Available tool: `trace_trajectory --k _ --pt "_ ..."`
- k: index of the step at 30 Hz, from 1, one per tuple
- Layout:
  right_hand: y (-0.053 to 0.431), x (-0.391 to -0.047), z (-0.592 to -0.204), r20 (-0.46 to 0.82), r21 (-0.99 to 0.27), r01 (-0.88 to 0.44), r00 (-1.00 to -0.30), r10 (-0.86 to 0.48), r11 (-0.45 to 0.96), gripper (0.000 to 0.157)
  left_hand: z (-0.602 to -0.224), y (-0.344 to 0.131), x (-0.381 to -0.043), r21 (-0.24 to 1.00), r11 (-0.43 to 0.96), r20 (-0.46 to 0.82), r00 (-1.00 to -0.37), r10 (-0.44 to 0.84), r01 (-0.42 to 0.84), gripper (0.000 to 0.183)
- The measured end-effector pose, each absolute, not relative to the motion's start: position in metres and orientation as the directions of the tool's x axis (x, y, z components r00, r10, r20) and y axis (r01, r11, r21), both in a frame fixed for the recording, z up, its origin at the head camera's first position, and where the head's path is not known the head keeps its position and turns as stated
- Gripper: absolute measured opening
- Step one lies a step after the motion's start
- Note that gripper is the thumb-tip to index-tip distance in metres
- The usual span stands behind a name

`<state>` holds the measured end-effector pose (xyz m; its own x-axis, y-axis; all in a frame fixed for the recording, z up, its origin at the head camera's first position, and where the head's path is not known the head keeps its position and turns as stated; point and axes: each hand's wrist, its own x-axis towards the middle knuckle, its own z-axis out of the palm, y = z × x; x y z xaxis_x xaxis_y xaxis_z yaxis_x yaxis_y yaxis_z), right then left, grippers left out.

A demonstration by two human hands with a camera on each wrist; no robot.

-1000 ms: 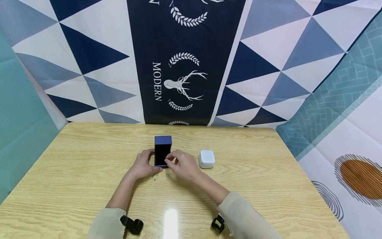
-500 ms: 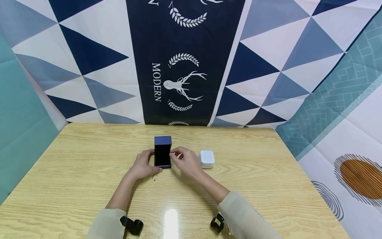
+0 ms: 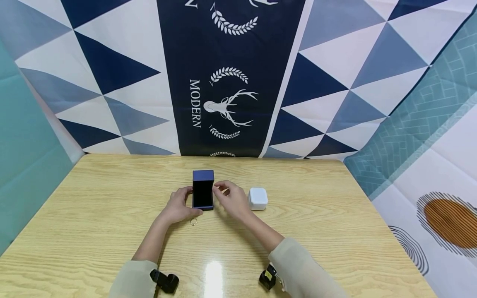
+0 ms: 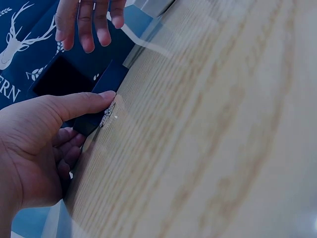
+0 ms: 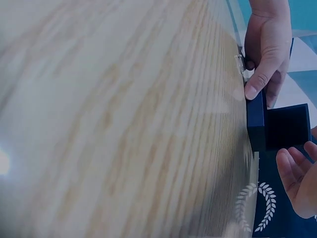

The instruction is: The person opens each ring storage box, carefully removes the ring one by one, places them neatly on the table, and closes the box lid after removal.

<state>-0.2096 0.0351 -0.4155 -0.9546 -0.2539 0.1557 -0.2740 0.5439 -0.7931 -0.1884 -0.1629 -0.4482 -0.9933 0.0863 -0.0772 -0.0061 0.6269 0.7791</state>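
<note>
A dark blue ring box (image 3: 203, 175) stands with its lid raised on the wooden table, its black inside facing me. My left hand (image 3: 179, 205) grips its base from the left, thumb along the front edge and fingers round the side, as the left wrist view shows. On the other side, my right hand (image 3: 232, 200) has its thumb and fingertips at the right edge of the raised lid (image 5: 288, 126). Just in front of the box a thin ring (image 3: 193, 222) lies on the table; its sparkling stones (image 4: 107, 115) show beside the left thumb.
A small white rounded box (image 3: 258, 198) stands on the table (image 3: 298, 223), close to the right of my right hand. Behind the table's far edge hangs a patterned cloth (image 3: 231, 111) with triangles and deer heads.
My right hand has moved from the front right of the box's inside out to the right edge of the lid. The left hand, the box and the ring have stayed in place.
</note>
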Motion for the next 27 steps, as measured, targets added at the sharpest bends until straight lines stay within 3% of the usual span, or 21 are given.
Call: trace_trajectory --k 13,27 --pt "0.031 -0.218 -0.417 0.150 -0.906 -0.206 -0.973 -0.176 0.370 0.036 -0.449 -0.164 -0.189 0.776 0.631 -0.078 -0.993 0.090 -0.004 0.087" --pt "0.022 -0.224 -0.412 0.068 -0.940 -0.123 -0.982 -0.179 0.318 0.042 -0.448 -0.163 -0.188 0.771 0.637 -0.098 -0.992 0.085 -0.021 0.088"
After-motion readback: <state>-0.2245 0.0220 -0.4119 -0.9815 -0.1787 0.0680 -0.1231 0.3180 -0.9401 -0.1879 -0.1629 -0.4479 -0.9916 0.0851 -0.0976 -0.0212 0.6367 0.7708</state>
